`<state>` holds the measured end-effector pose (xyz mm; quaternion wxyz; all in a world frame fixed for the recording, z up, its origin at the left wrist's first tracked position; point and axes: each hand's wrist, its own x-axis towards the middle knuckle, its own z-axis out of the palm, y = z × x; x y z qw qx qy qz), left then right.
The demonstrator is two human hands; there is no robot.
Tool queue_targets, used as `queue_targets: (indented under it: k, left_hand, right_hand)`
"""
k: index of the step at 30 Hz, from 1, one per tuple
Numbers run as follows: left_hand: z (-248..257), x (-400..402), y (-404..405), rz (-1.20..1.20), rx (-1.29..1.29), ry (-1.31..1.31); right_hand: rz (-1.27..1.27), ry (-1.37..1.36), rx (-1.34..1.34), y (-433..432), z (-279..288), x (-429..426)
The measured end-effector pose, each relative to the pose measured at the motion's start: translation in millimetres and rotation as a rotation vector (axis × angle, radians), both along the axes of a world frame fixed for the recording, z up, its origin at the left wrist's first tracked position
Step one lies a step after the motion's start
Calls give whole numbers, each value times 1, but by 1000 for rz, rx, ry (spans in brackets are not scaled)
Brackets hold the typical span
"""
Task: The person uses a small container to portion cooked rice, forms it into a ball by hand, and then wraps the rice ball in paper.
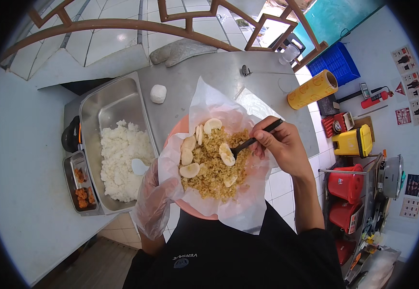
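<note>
My left hand [155, 197], in a clear plastic glove, grips the left rim of a pink bowl [191, 210] lined with white paper [209, 95]. Fried rice [209, 173] fills the middle of the paper, with several pale crackers [189, 170] along its left side. My bare right hand [276, 144] holds a black plastic spoon [247, 143] by its handle. At the spoon's tip is a pale cracker [227, 154] with rice grains on it. The fingertips of my left hand are hidden beneath the bowl and paper.
Left of the bowl, a steel pan [113, 85] holds white rice [122, 162] and a white scoop [139, 167]; a smaller tray [72, 159] holds fried pieces. On the steel table [180, 83] lie a white lump [158, 94], an oven mitt [184, 51] and a yellow film roll [310, 90].
</note>
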<state>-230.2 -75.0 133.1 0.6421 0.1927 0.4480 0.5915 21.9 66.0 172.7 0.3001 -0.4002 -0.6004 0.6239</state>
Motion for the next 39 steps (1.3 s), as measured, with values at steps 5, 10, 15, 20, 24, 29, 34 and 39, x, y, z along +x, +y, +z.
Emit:
queue_targets:
  k: [5, 10, 15, 20, 24, 29, 34, 39]
  left_hand:
    - [-3, 2, -1, 73, -13, -1]
    - [-3, 4, 5, 65, 47, -21]
    - [-8, 4, 3, 59, 0, 4]
    - [-8, 6, 5, 91, 80, -21]
    - [-4, 9, 8, 105, 51, -21]
    - [-4, 10, 9, 123, 77, -60]
    - [-8, 14, 12, 145, 70, -51]
    - [-10, 16, 13, 89, 70, -56]
  right_hand:
    - [177, -142, 414, -21, 28, -5]
    - [110, -272, 709, -17, 48, -7]
    - [251, -293, 789, -29, 37, -8]
    - [295, -261, 748, -30, 42, -2]
    - [222, -288, 695, -31, 51, 8]
    - [-63, -410, 455, -26, 45, 23]
    - [-54, -199, 153, -23, 19, 22]
    - [-20, -92, -17, -21, 8, 15]
